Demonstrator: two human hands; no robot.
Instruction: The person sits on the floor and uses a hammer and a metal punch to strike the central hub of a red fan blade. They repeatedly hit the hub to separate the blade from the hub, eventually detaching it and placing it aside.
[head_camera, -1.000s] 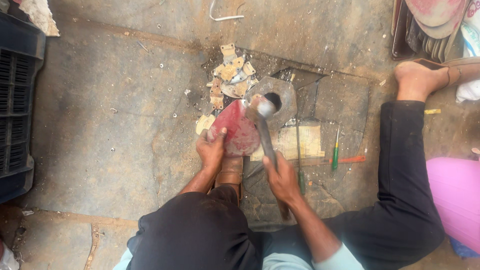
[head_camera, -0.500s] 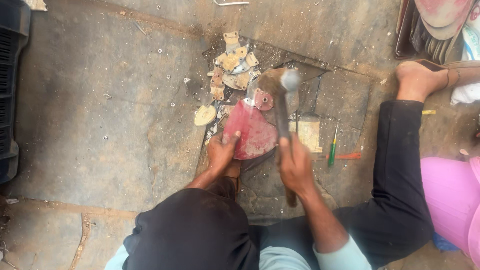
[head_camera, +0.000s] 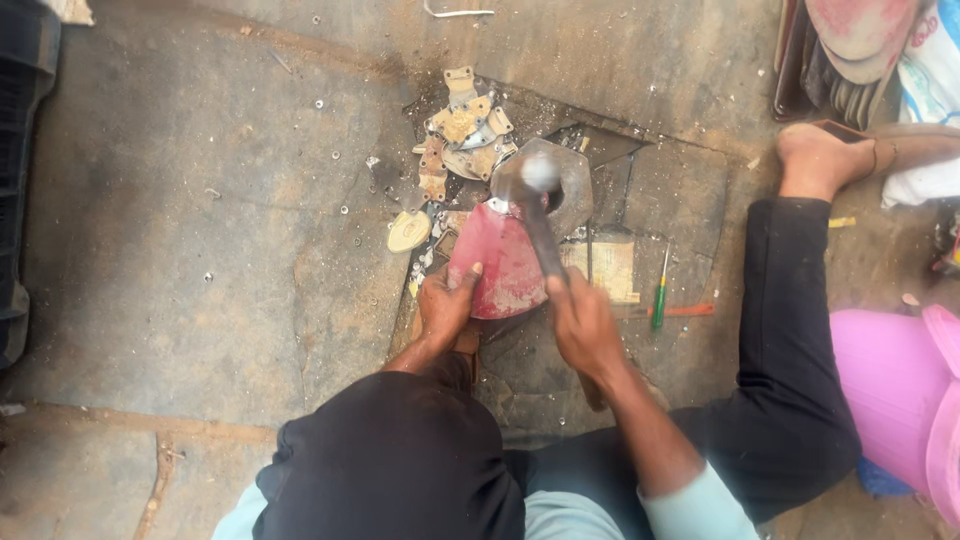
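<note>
The hammer (head_camera: 535, 205) has swung down onto the red metal piece (head_camera: 505, 265) on the floor; right hand (head_camera: 585, 325) fingers grip its handle, left hand (head_camera: 447, 305) fingers press the piece's edge beside the scrap pile (head_camera: 460, 130).

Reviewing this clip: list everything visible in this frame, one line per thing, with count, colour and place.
red metal piece: one, red, centre floor, under left hand
hammer: one, grey head, dark handle, in right hand
metal scraps: several, tan and grey, above the red piece
oval plate: one, cream, left of the red piece
screwdriver: one, green handle, right of the hammer
crate: one, dark, left edge
tub: one, pink, right edge
left hand: on the red piece
right hand: gripping the hammer
</note>
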